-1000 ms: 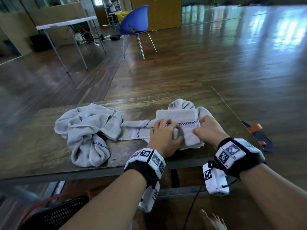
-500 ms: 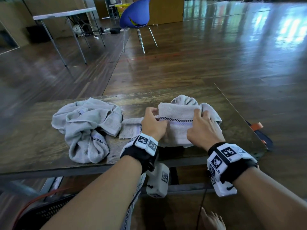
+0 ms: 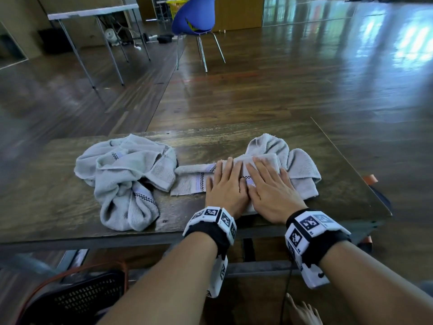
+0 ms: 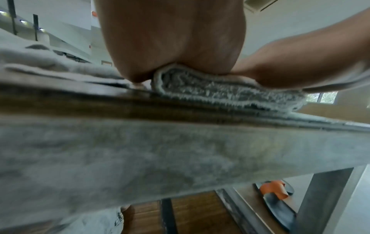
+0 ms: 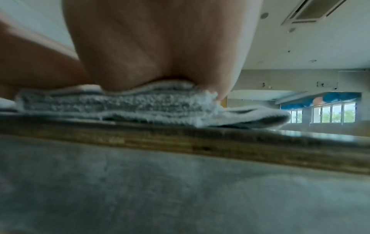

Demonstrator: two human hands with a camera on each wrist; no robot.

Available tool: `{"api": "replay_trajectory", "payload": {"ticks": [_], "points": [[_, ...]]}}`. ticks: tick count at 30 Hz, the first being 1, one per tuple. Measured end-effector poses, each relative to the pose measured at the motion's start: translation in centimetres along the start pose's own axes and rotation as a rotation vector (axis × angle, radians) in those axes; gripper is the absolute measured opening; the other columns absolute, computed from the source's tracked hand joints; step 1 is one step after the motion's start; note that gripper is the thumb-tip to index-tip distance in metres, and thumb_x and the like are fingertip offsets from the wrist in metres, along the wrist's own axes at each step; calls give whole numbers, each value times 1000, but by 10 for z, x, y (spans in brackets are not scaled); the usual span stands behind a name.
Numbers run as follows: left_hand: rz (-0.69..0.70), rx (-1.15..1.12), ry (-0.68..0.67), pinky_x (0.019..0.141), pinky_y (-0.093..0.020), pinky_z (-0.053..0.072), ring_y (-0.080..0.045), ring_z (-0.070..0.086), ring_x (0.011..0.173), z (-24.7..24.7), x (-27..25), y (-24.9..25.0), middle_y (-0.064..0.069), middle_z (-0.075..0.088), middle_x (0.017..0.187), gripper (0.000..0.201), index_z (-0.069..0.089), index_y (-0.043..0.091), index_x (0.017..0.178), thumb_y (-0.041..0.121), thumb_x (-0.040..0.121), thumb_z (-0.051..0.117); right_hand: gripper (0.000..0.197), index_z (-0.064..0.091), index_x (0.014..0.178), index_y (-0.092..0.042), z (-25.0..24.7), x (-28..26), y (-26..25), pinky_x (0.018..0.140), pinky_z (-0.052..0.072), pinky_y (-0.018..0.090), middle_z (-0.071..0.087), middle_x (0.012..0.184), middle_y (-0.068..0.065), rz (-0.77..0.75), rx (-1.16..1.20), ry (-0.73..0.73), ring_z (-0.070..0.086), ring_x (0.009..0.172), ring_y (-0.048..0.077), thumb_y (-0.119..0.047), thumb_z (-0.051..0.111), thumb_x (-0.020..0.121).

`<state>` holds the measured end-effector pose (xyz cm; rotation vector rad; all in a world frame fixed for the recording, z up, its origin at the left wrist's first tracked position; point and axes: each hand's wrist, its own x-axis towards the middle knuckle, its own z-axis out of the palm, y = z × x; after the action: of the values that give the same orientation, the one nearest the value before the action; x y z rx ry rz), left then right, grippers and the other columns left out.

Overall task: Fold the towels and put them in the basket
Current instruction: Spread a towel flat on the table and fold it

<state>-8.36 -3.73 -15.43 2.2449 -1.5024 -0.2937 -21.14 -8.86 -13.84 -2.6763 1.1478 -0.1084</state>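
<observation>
Folded towel: centre frame, flat on surface.
Left hand: fingers straight, pressing it.
Right hand: likewise.

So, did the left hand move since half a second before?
Yes. The left hand went from the towel's left edge rightward, beside the right hand, flat.

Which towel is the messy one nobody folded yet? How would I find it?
Look at the wooden table in front of the person. The crumpled towel lies alone on its left side, bunched in loose lumps. The folded towel beside it lies flat under both hands.
</observation>
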Motion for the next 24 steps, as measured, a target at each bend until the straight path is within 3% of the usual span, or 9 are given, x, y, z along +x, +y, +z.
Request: {"api": "replay_trajectory", "payload": {"ticks": [4,13,19,21,24], "points": [[-24,20,-39,122,-50,-3,-13,-11,152,4,2,-10,18,-9,164,56,3,44,155,45,101,17,66,-8,160,-28,7,6,4,125,-8,43,-21,166,-12,44,56,2,-24,150,5,-47,20,104],[-49,33,-54,121,-50,-8,-13,-12,152,2,-1,-23,23,-15,162,56,-4,45,154,50,101,11,79,-19,157,-27,10,4,8,125,-7,42,-30,162,-15,208,118,5,-25,150,8,-64,18,98],[-119,0,-78,121,-47,-12,-15,-16,151,1,-2,-26,10,-14,164,56,-12,44,153,48,102,10,77,-22,156,-29,13,0,9,125,-8,43,-33,161,-13,264,117,45,-25,151,12,-65,15,99],[-110,-24,-42,121,-44,-11,-16,-13,152,1,-3,-27,6,-10,165,58,-11,38,155,46,103,13,77,-20,157,-30,15,0,8,125,-8,43,-28,164,-5,288,119,63,-22,152,16,-66,16,98],[-124,-110,57,124,-40,-5,-17,-6,153,1,-2,-31,-4,-1,166,63,4,16,158,42,104,24,79,-20,157,-32,14,-1,9,125,-8,45,-22,166,3,306,147,49,-20,153,20,-67,19,97]]}}
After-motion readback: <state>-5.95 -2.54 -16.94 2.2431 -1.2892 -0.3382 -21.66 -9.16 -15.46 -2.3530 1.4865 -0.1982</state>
